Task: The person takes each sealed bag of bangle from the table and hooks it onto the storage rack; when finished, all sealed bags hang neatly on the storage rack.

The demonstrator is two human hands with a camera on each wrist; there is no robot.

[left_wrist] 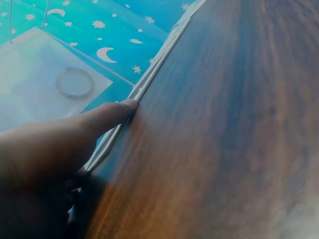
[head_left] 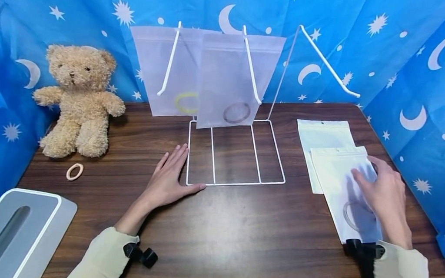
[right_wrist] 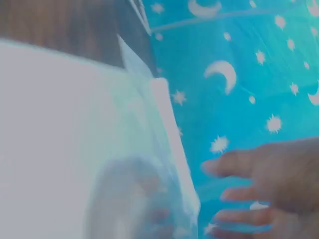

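My left hand rests with its fingers extended at the front left corner of a white wire rack; its thumb touches the front bar. Two translucent zip pouches hang from the rack's hooks: one with a yellow ring inside, and a nearer pouch with a dull brownish ring. At the right, my right hand hovers by the right edge of a white pouch, thumb and fingers spread. A greyish ring shows through that pouch. Partly beneath it lies another pouch.
A teddy bear sits at the back left, with a small wooden ring in front of it. A grey and white tissue box stands at the left edge. The rack's right hook juts forward. Blue star-patterned cloth surrounds the table.
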